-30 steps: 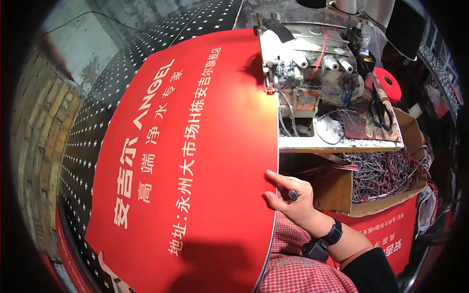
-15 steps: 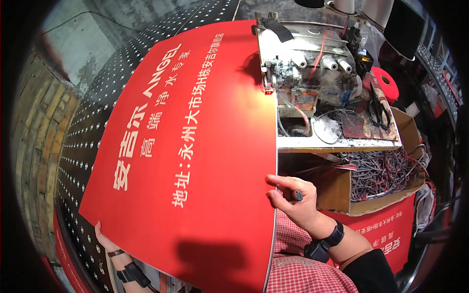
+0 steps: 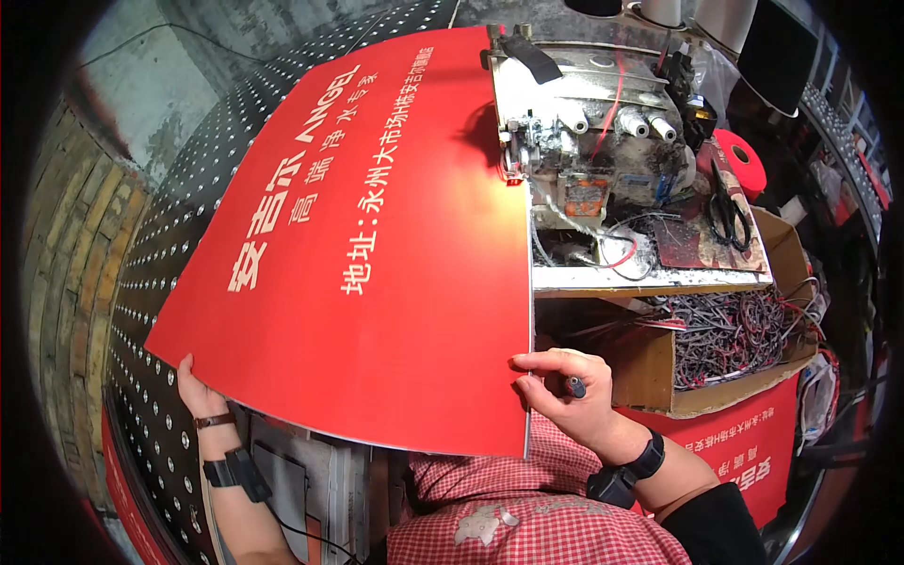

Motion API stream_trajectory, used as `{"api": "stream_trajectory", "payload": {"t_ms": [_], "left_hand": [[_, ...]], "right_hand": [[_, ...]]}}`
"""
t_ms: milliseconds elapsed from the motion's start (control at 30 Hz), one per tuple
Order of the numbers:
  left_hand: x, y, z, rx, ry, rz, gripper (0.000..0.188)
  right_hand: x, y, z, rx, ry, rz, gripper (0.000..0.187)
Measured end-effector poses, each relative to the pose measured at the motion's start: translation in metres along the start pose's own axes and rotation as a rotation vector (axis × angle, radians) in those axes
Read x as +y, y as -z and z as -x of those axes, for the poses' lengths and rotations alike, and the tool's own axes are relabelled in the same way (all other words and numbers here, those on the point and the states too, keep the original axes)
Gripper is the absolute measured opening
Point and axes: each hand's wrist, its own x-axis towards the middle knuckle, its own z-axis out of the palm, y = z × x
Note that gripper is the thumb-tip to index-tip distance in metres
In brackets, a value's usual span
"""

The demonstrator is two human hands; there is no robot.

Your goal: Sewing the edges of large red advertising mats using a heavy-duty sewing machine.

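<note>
Your left hand (image 3: pixel 201 395) and right hand (image 3: pixel 586 405) are holding the red sheet (image 3: pixel 433 282); its white lettering (image 3: pixel 282 179) is facing up, over a studded black tabletop (image 3: pixel 158 256), beside brickwork (image 3: pixel 75 264).

Red-checked apron (image 3: pixel 546 527), perhaps, black wristbands (image 3: pixel 650 455), black sleeve (image 3: pixel 716 523)

My red sheet (image 3: pixel 414 320) looks smooth and matt, like cloth; my checked clothing (image 3: pixel 584 537) is woven fabric. The machine (image 3: pixel 595 85) is dusty metal, the box (image 3: pixel 647 369) matt cardboard, the wall (image 3: pixel 71 273) rough brick.
</note>
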Motion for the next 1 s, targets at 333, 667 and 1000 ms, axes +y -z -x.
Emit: {"api": "stream_trajectory", "payload": {"t_ms": [333,667,1000], "left_hand": [[-0.021,-0.079,-0.064,-0.026,-0.222,-0.176,0.029],[-0.045,-0.141,-0.143,0.032,-0.212,-0.176,0.023],[-0.076,-0.206,-0.2,0.037,-0.217,-0.267,0.022]], "right_hand": [[0.0,0.001,-0.013,0.047,0.05,0.072,0.017],[0.016,-0.007,-0.068,0.332,-0.023,0.19,0.01],[0.046,-0.004,-0.129,0.552,0.002,0.462,0.015]]}}
